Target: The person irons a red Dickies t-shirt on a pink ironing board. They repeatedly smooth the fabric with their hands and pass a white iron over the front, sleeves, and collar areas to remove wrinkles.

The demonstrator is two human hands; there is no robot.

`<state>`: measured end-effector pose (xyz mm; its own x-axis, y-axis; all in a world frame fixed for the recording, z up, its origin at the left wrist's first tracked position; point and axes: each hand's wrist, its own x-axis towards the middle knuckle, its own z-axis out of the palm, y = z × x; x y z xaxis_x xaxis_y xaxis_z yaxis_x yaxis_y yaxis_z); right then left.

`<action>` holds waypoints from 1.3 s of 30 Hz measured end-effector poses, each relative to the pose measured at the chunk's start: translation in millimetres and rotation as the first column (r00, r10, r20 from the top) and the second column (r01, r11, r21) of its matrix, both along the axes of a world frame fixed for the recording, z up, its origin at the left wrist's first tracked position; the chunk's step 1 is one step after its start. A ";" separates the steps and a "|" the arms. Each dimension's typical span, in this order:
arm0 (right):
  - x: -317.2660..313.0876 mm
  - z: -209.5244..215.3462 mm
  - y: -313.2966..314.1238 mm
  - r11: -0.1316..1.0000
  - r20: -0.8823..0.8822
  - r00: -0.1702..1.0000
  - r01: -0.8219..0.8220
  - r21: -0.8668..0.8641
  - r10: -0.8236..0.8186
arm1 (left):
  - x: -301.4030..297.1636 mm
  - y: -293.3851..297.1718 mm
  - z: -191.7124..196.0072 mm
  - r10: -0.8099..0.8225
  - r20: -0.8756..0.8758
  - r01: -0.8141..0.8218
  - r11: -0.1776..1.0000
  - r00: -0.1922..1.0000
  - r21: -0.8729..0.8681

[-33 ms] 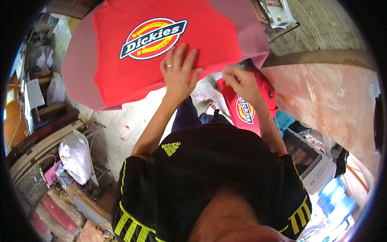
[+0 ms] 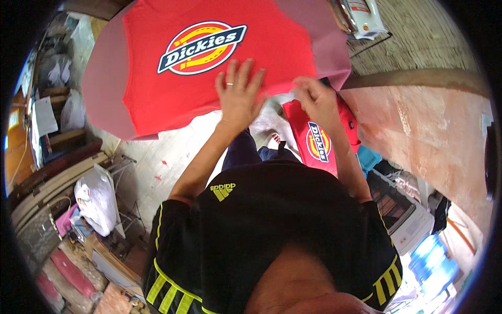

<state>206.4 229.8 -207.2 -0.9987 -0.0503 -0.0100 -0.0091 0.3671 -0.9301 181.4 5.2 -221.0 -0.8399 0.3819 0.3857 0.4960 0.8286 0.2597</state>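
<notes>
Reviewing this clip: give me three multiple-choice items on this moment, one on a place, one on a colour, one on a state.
1. Where does the left hand rest?
A. flat on the lower edge of the red shirt spread on the pink board
B. on the white bag
C. on the blue container

2. What colour is the folded garment under the right hand?
A. green
B. red, with a round yellow and blue emblem
C. white

3. How is the left hand held?
A. clenched in a fist
B. pinching a tool
C. open, fingers spread

Answers: 1 A, the palm lies on the shirt's lower edge. 2 B, red cloth with that emblem shows below the right hand. 3 C, all fingers are splayed, a ring on one.
</notes>
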 end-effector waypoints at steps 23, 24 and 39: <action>-9.3 -51.7 35.2 0.988 0.086 0.985 0.153 -0.027 -0.151 | 64.1 -229.0 -42.2 0.719 0.219 -0.672 0.432 0.659 0.601; -2.2 -54.9 38.1 0.975 0.256 0.953 0.195 -0.107 -0.163 | 61.9 -230.3 -43.5 0.667 0.315 -0.637 0.310 0.675 0.706; -8.7 -85.2 35.1 0.838 0.430 0.897 0.312 -0.448 -0.105 | 76.8 -231.3 -59.8 0.048 0.773 -0.754 -0.192 0.632 0.628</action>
